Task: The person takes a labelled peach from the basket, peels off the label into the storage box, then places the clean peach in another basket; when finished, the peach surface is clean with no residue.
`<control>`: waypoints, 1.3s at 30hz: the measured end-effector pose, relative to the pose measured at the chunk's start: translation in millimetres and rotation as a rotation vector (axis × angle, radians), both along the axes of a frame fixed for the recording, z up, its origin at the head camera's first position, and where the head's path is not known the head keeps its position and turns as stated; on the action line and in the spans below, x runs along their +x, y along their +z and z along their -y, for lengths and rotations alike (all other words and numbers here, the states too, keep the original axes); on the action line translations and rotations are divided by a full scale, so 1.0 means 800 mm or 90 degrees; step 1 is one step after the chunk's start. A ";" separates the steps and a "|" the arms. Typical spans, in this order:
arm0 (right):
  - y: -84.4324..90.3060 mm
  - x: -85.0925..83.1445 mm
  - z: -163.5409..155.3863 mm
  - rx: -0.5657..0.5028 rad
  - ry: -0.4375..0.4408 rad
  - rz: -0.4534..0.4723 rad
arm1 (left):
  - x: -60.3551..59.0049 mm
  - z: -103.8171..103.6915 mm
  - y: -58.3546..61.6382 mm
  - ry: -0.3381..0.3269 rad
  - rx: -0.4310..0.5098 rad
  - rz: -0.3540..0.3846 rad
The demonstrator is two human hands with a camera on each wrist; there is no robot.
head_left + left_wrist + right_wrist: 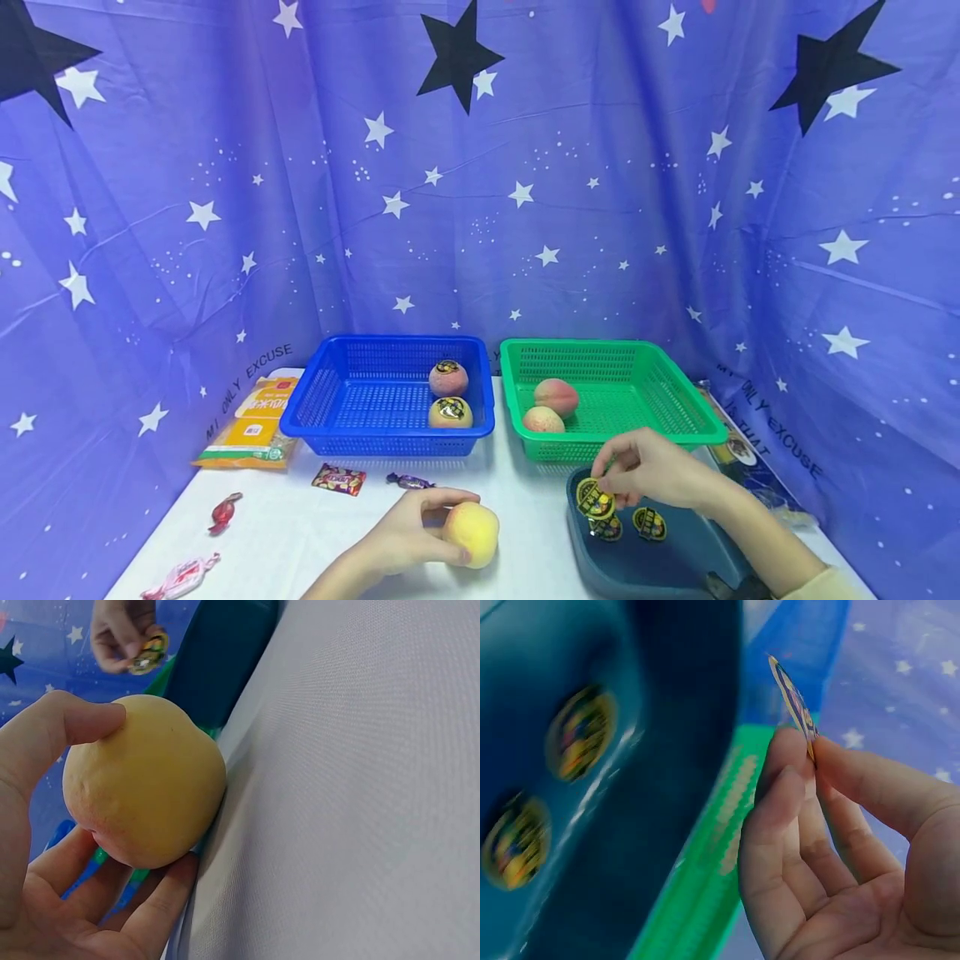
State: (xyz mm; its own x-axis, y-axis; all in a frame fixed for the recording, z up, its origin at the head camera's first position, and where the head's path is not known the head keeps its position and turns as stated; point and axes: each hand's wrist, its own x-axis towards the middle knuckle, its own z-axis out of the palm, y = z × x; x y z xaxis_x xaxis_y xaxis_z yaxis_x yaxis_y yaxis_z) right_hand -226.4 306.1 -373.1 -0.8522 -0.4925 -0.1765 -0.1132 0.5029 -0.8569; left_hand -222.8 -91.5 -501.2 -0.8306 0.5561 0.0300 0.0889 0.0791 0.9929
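Observation:
My left hand point(408, 537) grips a yellow peach point(472, 534) low over the white table, thumb on one side and fingers around the other. The left wrist view shows the peach point(146, 784) with a pinkish patch near its lower end. Between thumb and fingertips, my right hand point(651, 471) pinches a round black-and-gold sticker point(595, 498), held above the dark teal tray point(675, 575). In the right wrist view this sticker point(793, 705) appears nearly edge-on. Two more such stickers lie in the tray, one point(650, 524) to the right, the other partly covered by the held one.
A blue basket point(390, 444) holds two peaches with stickers on top. Beside it, a green basket point(622, 450) has two peaches without visible stickers. Wrapped candies, including a red one point(222, 514), lie at left near an orange food bag point(258, 425). More packets point(738, 450) lie at right.

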 end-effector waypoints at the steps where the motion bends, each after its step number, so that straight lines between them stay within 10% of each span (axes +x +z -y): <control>1: -0.002 0.000 -0.007 0.003 0.001 0.010 | 0.001 0.000 0.000 0.001 0.000 0.000; 23: -0.045 0.025 -0.023 0.073 0.023 0.102 | 0.001 0.001 0.000 0.016 -0.004 0.006; 31: -0.030 0.033 -0.022 0.150 0.021 0.032 | 0.002 -0.001 0.001 0.017 -0.001 0.005; 39: 0.003 0.028 -0.042 0.062 0.032 -0.022 | 0.004 -0.006 0.003 0.026 -0.007 -0.017</control>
State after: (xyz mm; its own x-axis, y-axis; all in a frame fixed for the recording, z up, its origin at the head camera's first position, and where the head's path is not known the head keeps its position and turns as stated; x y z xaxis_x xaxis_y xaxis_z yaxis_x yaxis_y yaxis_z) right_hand -204.0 339.3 -370.9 -0.8334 -0.5167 -0.1960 -0.1695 0.5766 -0.7992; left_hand -219.4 -87.1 -498.9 -0.8515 0.5223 0.0460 0.1113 0.0943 0.9893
